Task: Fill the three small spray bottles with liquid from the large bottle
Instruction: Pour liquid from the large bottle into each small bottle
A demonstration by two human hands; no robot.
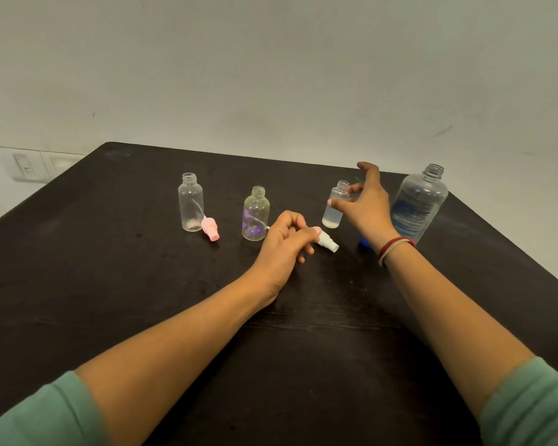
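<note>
Dark table [142,252]: left hand [284,239] pinches white spray cap [329,243]; right hand [368,207] fingers [339,204] lightly grip part-filled bottle [332,218]. Recommend steadying bottle upright and seating cap squarely before twisting.

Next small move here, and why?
Probably carry the white spray head, pinched in the left hand, to the right small bottle and seat it on the open neck. That bottle already holds liquid and the right hand grips its shoulder to steady it.
</note>
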